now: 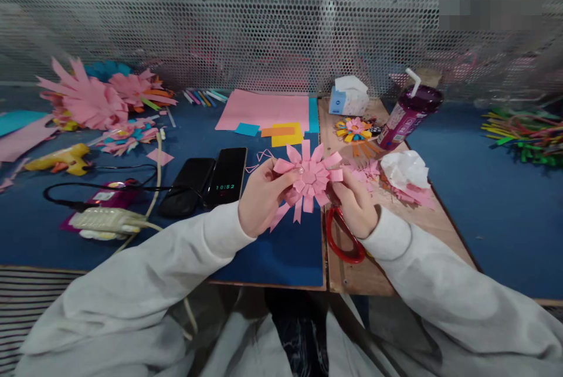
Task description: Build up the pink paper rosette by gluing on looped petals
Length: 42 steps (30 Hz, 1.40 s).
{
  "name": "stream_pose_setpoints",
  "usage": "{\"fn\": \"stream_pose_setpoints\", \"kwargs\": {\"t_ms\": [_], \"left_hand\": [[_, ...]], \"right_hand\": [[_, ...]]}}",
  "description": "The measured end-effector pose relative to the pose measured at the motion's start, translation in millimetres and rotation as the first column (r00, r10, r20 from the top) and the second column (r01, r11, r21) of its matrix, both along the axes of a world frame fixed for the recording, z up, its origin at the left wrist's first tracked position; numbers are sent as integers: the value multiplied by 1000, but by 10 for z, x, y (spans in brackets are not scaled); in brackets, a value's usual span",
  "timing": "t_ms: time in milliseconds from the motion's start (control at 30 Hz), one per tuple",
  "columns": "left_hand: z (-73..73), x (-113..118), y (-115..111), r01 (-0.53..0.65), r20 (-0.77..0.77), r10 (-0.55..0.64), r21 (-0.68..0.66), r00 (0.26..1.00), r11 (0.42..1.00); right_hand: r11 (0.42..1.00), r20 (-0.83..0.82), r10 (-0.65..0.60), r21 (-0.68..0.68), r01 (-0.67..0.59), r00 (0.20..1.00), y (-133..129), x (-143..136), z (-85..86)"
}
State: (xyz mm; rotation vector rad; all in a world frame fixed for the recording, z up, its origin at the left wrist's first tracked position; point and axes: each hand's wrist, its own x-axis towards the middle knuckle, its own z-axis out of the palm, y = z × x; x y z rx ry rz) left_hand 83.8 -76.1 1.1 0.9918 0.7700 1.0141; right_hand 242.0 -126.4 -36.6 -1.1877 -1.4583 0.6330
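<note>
A pink paper flower (310,178) with many strip petals is held up between both hands above the blue table. My left hand (264,195) grips its left side, the thumb lying on the petals near the centre. On the right, my right hand (355,204) pinches the ends of the right petals. Red-handled scissors (345,242) lie just below my right hand, their blades hidden. Behind the flower are a yellow paper piece (288,135), an orange strip and a pink sheet (266,111).
Two phones (226,176) lie left of my left hand, near a power strip (105,220) with cables and a yellow glue gun (61,159). Pink paper flowers (94,95) stand back left. At right are a purple cup (407,116), tissue box (347,98) and crumpled tissue (404,170).
</note>
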Motion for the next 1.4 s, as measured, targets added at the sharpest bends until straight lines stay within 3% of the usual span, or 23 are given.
{"fn": "stream_pose_setpoints", "kwargs": {"t_ms": [100,300,433,633,867,933,1033,1133,1200,1300,1400], "left_hand": [[16,-22,66,2,-24,-1,35,1000,999],[57,-151,369,-20,-116,43,194,992,981],[93,-271,571,76,-248,-11,253,969,964],[95,-351,770,160,-403,-66,205,913,965],[105,-369,904,354,-591,-258,50,764,934],[66,-366,966,374,-627,-283,14,726,927],[-52,-350,1077,400,-717,-253,40,650,916],[-176,-338,1145,478,-836,-143,155,530,864],[-222,-347,1137,504,-871,-10,274,491,819],[-219,-382,1055,541,-861,218,466,460,700],[-183,-423,961,685,-880,241,470,409,557]], "right_hand": [[999,-33,34,-18,-35,999,21,21,10],[982,-237,15,-177,-59,971,76,18,18],[944,-301,-50,-325,-54,952,113,11,27],[892,-321,-115,-451,-45,940,157,21,-49],[872,-122,-52,-490,-14,991,232,108,3],[887,-31,-51,-461,31,998,273,141,32],[946,201,-31,-310,94,979,342,163,59],[993,494,-14,-95,70,869,413,137,73],[1000,640,2,5,-6,768,458,100,69],[981,763,41,90,-169,645,514,40,29],[934,807,67,156,-321,587,549,3,-48]]}}
